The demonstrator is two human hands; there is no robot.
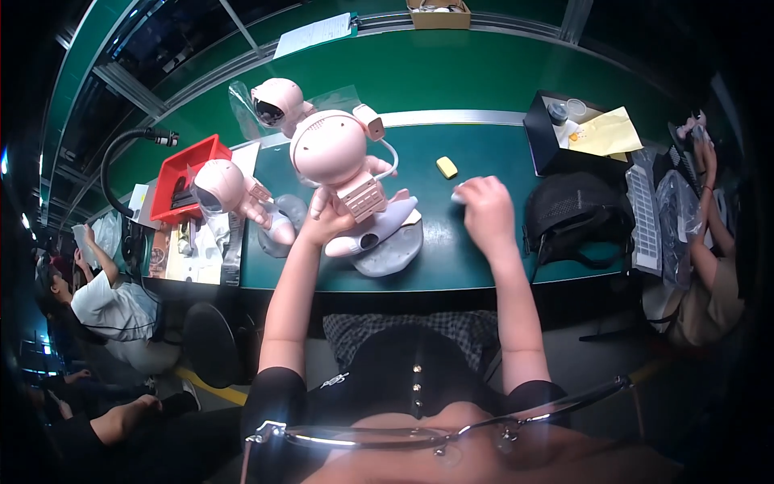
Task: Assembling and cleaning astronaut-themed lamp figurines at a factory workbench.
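The left hand is clamped round the legs of a pink astronaut figure, upright over its grey base on the green counter; the right hand is closed on a small pale piece; the figure looks like smooth hard plastic, light but top-heavy, with a thin cable best left alone; a grip at the torso seems safest; a yellow block lies nearby.

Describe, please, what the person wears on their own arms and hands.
Both forearms are bare, and the left hand and right hand wear no gloves. Short black sleeves end above the elbows. No watch, ring or bracelet shows on either wrist.
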